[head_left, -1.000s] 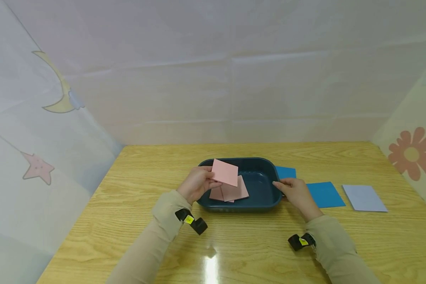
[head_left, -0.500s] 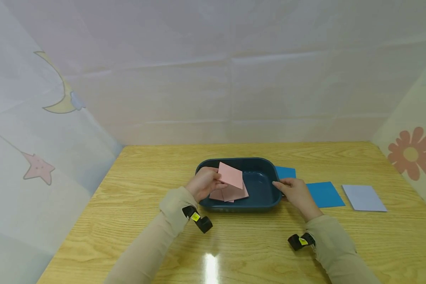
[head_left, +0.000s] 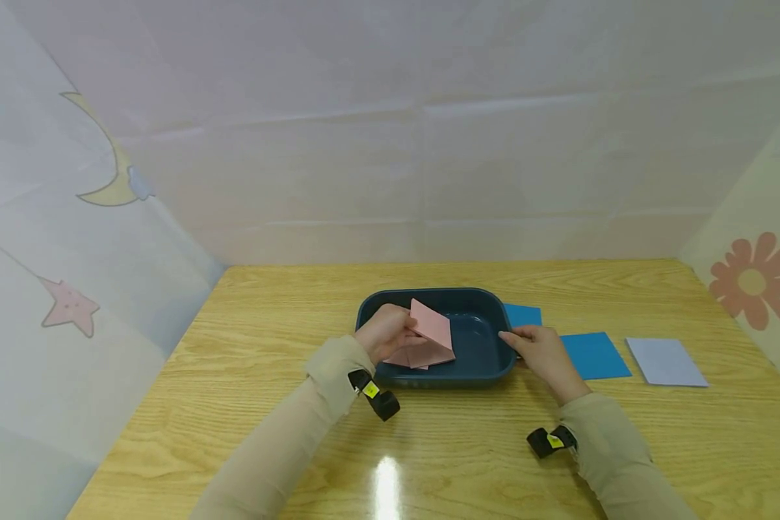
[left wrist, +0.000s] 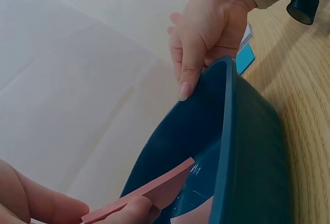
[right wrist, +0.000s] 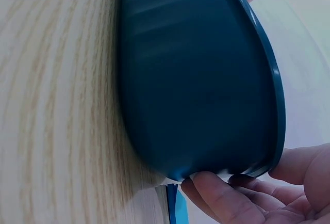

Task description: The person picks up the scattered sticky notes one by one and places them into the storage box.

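Note:
A dark blue, rounded plastic tray (head_left: 471,379) stands on the wooden table in the head view. My left hand (head_left: 386,332) reaches over its left part and pinches a thin pink square pad (head_left: 432,323) between thumb and fingers. The held pad is tilted, its lower edge close over other pink squares (head_left: 422,355) lying in the tray. My right hand (head_left: 541,352) grips the right end of the tray, thumb at the rim. In the right wrist view, its fingers (right wrist: 221,195) bear on the outside of the tray wall (right wrist: 201,79).
Right of the tray lie a blue square (head_left: 596,355) and a white square (head_left: 668,361). Another blue square (head_left: 523,315) shows partly behind the tray's right end. A pale printed sheet (head_left: 429,159) hangs behind the table.
My left hand has moved right and slightly down into the tray's area with the pink pad, which has turned steeper. The right hand and tray hold their place.

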A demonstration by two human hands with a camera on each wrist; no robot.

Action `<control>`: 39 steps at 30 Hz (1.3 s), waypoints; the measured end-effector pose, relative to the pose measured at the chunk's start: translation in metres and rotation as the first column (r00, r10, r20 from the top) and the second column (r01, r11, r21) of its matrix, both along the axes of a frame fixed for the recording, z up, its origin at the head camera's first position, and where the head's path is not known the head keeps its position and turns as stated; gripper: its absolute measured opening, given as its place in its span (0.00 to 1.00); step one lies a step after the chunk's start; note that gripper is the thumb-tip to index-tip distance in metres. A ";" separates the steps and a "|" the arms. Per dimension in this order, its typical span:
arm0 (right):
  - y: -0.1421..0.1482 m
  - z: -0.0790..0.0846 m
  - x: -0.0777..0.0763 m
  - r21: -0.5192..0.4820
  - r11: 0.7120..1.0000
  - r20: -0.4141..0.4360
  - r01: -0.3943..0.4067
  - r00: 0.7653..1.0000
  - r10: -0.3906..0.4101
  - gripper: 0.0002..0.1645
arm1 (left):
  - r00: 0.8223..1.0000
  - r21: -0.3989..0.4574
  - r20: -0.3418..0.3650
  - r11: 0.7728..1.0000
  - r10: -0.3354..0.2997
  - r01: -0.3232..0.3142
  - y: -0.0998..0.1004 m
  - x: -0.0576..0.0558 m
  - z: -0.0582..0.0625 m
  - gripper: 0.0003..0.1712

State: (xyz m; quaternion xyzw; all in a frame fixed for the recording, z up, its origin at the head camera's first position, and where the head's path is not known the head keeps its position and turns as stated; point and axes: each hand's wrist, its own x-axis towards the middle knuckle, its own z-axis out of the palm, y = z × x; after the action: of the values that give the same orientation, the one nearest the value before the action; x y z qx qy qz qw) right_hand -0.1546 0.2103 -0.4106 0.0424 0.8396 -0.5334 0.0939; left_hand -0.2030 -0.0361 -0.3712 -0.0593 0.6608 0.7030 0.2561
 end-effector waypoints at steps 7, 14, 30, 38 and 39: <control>0.000 0.000 0.000 -0.021 1.000 0.006 0.003 1.000 -0.003 0.30 | 1.000 -0.013 0.008 1.000 -0.003 0.003 0.001 -0.001 -0.001 0.20; -0.002 0.001 0.001 -0.011 1.000 0.011 0.021 1.000 -0.020 0.29 | 1.000 0.038 0.010 0.999 -0.016 0.016 -0.012 0.003 0.002 0.29; -0.002 0.001 0.000 0.006 1.000 0.032 0.025 0.999 -0.025 0.32 | 0.988 -0.014 -0.152 1.000 0.018 -0.021 -0.047 0.016 0.005 0.31; -0.002 0.002 -0.001 0.002 1.000 0.033 0.021 0.999 -0.021 0.31 | 0.962 -0.042 -0.240 0.988 0.131 -0.145 -0.055 0.017 0.005 0.29; -0.002 0.002 -0.001 0.002 1.000 0.034 0.020 0.999 -0.020 0.31 | 0.957 -0.044 -0.250 0.985 0.150 -0.166 -0.056 0.017 0.005 0.30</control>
State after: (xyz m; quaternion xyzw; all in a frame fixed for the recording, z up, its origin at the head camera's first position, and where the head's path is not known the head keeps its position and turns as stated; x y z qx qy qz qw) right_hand -0.1560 0.2084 -0.4082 0.0601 0.8379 -0.5327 0.1027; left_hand -0.1859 -0.0923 -0.3662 -0.0328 0.7030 0.7013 0.1135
